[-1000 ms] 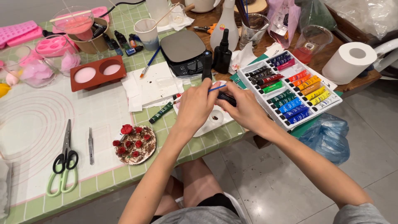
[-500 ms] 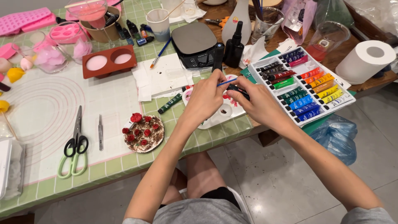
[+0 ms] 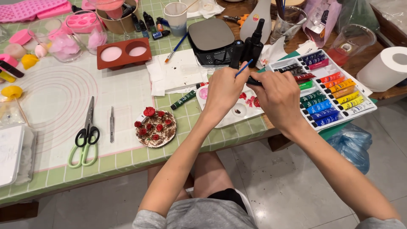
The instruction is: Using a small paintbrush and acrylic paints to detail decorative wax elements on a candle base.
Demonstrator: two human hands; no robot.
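Note:
My left hand (image 3: 223, 91) is closed around a thin blue-handled paintbrush (image 3: 244, 68) whose end sticks up between the hands. My right hand (image 3: 279, 96) grips a small dark paint tube (image 3: 253, 81), only its tip showing. Both hands hover over a white paint palette (image 3: 237, 113) with red and pink dabs. To the right lies a white tray of coloured paint tubes (image 3: 328, 95). A green paint tube (image 3: 183, 99) lies left of the palette. A small round dark disc with red roses (image 3: 155, 128) sits near the table's front edge.
Scissors with green handles (image 3: 86, 134) and a thin metal tool (image 3: 112, 124) lie on a white mat (image 3: 55, 106). A brown two-cavity mould (image 3: 124, 52), a digital scale (image 3: 211, 38), dark bottles (image 3: 253, 43), a cup (image 3: 175, 17) and a paper roll (image 3: 386, 68) stand further back.
My hands have stayed together over the palette; the brush end now points up between them. The view has shifted slightly, showing more of the table's left side.

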